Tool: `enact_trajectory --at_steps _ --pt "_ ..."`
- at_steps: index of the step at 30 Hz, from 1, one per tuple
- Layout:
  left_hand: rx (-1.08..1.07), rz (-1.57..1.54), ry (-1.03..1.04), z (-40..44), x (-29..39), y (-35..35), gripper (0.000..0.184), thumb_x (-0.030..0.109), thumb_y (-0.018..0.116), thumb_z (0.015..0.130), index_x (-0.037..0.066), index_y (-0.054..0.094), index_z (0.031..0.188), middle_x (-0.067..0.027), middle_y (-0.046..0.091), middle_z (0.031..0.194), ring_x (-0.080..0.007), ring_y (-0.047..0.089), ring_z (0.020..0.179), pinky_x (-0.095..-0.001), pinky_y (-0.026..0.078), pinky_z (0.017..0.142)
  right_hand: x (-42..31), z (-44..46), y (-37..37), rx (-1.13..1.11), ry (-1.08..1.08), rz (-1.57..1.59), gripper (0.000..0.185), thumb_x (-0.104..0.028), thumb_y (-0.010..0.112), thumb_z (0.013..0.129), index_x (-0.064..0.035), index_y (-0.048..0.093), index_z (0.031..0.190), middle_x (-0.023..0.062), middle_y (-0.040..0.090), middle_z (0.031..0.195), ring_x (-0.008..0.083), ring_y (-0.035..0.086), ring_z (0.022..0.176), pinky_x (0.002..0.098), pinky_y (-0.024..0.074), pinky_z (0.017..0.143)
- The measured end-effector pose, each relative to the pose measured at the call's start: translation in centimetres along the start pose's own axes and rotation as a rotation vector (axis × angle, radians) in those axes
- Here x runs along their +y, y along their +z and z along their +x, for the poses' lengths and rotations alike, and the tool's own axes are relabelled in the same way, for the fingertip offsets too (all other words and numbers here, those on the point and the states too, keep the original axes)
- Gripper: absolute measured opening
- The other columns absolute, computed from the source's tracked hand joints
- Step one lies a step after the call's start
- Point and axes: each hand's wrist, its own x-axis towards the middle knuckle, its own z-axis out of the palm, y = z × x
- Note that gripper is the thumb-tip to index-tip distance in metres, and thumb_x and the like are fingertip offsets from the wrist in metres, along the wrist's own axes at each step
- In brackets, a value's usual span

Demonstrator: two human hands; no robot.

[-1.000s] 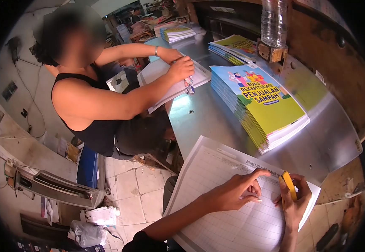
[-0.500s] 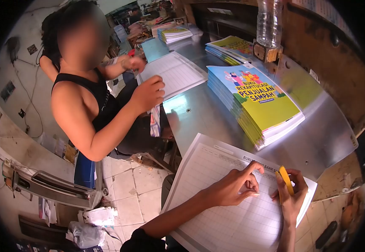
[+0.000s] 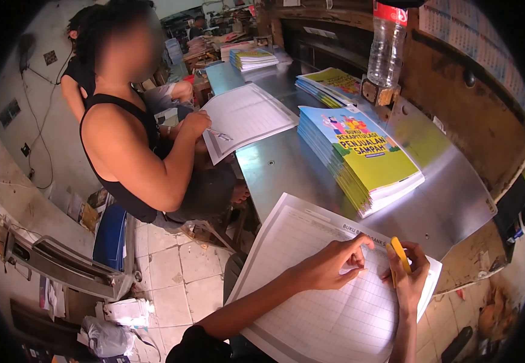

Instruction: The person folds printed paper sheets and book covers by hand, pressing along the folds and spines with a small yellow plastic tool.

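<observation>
A large printed ruled sheet [image 3: 311,314], with a heading along its far edge, lies before me; other sheets seem to lie under it. Over its upper middle, my left hand [image 3: 330,266] is open, its thumb and forefinger curved apart. My right hand [image 3: 414,275] grips a slim yellow tool [image 3: 400,255] upright near the sheet's right edge. The tool's lower end is hidden by the fingers, so its exact kind is unclear. Just beyond the sheet stands a stack of colourful booklets [image 3: 374,160] on the metal table [image 3: 274,181].
On the left a co-worker [image 3: 135,145] sits at the same table before another ruled sheet [image 3: 250,115]. Further booklet stacks [image 3: 329,81] lie along the back. A plastic bottle [image 3: 386,51] stands on a wooden block at the table's rear edge.
The co-worker's hands have lowered and drawn together at the near edge of their sheet. My hands keep nearly the same pose over my sheet; the view has shifted slightly.
</observation>
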Motion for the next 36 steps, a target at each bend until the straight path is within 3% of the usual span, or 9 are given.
enact_trajectory --at_steps 7,9,10,13,22,26,28,32,36 --pt "-0.030 0.301 0.027 -1.1 1.9 0.5 0.042 0.009 0.071 0.094 0.002 0.050 0.130 -0.0138 0.069 0.106 -0.0295 0.069 0.101 -0.0405 0.055 0.091 -0.3 0.8 -0.1 -0.038 0.031 0.025 0.034 -0.016 0.078 0.092 0.0078 0.064 0.111 0.0118 0.067 0.087 0.0144 0.066 0.053 0.0252 0.0521 0.043" --pt "-0.156 0.770 -0.020 -2.7 4.7 0.9 0.051 0.023 0.067 0.098 0.000 0.047 0.139 -0.0178 0.063 0.128 -0.0320 0.061 0.122 -0.0443 0.046 0.106 -0.1 0.6 0.0 -0.046 0.012 0.015 0.034 -0.015 0.079 0.091 0.0082 0.064 0.111 0.0122 0.068 0.089 0.0146 0.066 0.053 0.0252 0.0509 0.043" --pt "-0.167 0.760 -0.024 -3.8 4.9 1.3 0.051 0.023 0.067 0.098 0.000 0.047 0.139 -0.0178 0.063 0.128 -0.0320 0.061 0.122 -0.0443 0.046 0.106 -0.2 0.6 0.0 -0.040 0.025 0.011 0.034 -0.015 0.079 0.091 0.0082 0.064 0.111 0.0122 0.068 0.089 0.0146 0.066 0.053 0.0252 0.0509 0.043" --pt "-0.071 0.818 -0.067 -6.5 5.8 3.2 0.078 0.049 0.053 0.103 -0.003 0.031 0.157 -0.0242 0.037 0.160 -0.0366 0.035 0.149 -0.0515 0.026 0.121 -0.7 1.1 -0.1 -0.115 0.040 0.019 0.033 -0.015 0.079 0.091 0.0069 0.064 0.111 0.0130 0.069 0.096 0.0144 0.066 0.055 0.0251 0.0500 0.045" --pt "-0.040 0.971 -0.176 -7.0 4.3 2.5 0.090 0.059 0.053 0.099 -0.004 0.027 0.158 -0.0235 0.029 0.164 -0.0381 0.026 0.154 -0.0566 0.017 0.124 -5.0 0.1 -1.1 -0.207 -0.047 0.129 0.042 -0.013 0.080 0.092 0.0061 0.065 0.125 0.0094 0.074 0.093 0.0134 0.069 0.068 0.0259 0.0572 0.062" --pt "-0.069 0.903 -0.144 -7.2 4.2 2.0 0.082 0.047 0.057 0.100 -0.001 0.027 0.159 -0.0223 0.026 0.166 -0.0371 0.022 0.156 -0.0573 0.014 0.125 -4.8 -3.6 -2.2 -0.270 -0.029 -0.040 0.040 -0.004 0.083 0.085 0.0050 0.068 0.121 0.0115 0.075 0.096 0.0146 0.071 0.078 0.0253 0.0585 0.068" --pt "-0.022 0.753 -0.170 -7.8 4.5 1.5 0.078 0.041 0.059 0.101 0.001 0.028 0.160 -0.0215 0.026 0.166 -0.0368 0.021 0.156 -0.0576 0.012 0.126 -3.4 -4.9 -2.9 -0.466 -0.431 -0.254 0.043 0.000 0.087 0.077 0.0016 0.070 0.117 0.0133 0.074 0.096 0.0194 0.073 0.084 0.0298 0.0603 0.074" --pt "-0.146 0.826 -0.265 -10.4 6.9 0.7 0.085 0.050 0.066 0.093 0.005 0.035 0.158 -0.0193 0.028 0.166 -0.0344 0.026 0.156 -0.0581 0.010 0.126 -2.9 -7.6 -3.2 -0.668 -0.391 -0.371 0.049 0.005 0.089 0.070 0.0002 0.073 0.116 0.0161 0.074 0.103 0.0238 0.074 0.090 0.0331 0.0620 0.078" --pt "0.010 0.836 -0.292 -11.7 5.7 2.3 0.095 0.062 0.071 0.085 0.009 0.040 0.157 -0.0217 0.029 0.166 -0.0401 0.023 0.155 -0.0648 0.008 0.124 -2.9 -8.2 -1.7 -0.685 -0.385 -0.478 0.043 0.000 0.088 0.073 0.0026 0.073 0.113 0.0157 0.073 0.098 0.0252 0.073 0.086 0.0340 0.0620 0.073"
